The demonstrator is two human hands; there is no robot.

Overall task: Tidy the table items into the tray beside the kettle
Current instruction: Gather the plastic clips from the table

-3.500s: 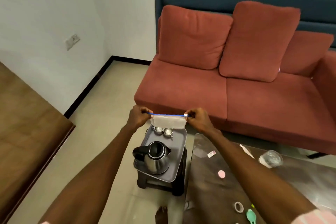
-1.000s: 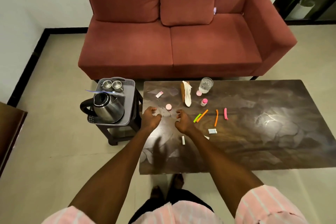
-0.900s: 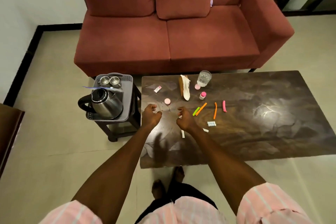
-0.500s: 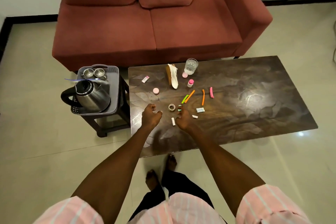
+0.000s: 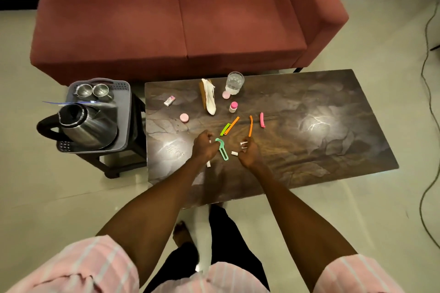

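The grey tray [image 5: 125, 104] stands on a small stool left of the dark table [image 5: 321, 150] and carries the steel kettle [image 5: 88, 123], two steel cups [image 5: 92, 90] and a flat bag with a blue strip [image 5: 71, 103]. My left hand [image 5: 204, 148] hovers with curled fingers beside a teal clip [image 5: 222, 150]; a white bit shows at its fingertips, grip unclear. My right hand [image 5: 248, 153] pinches a small white pack [image 5: 243, 144]. Green and orange clips [image 5: 229, 127], an orange clip [image 5: 250, 125] and a pink clip [image 5: 262, 119] lie just beyond.
Further back on the table are a glass [image 5: 234, 83], a small pink-capped bottle [image 5: 233, 106], a pale pouch [image 5: 209, 100], pink lids [image 5: 184, 117] and a small packet [image 5: 169, 100]. A red sofa [image 5: 181, 19] runs behind. A cable [image 5: 426, 102] trails on the floor at right.
The view swung from the tray to the table. Both hands let go of the bag, now in the tray, and moved down onto the small items at the table's front.
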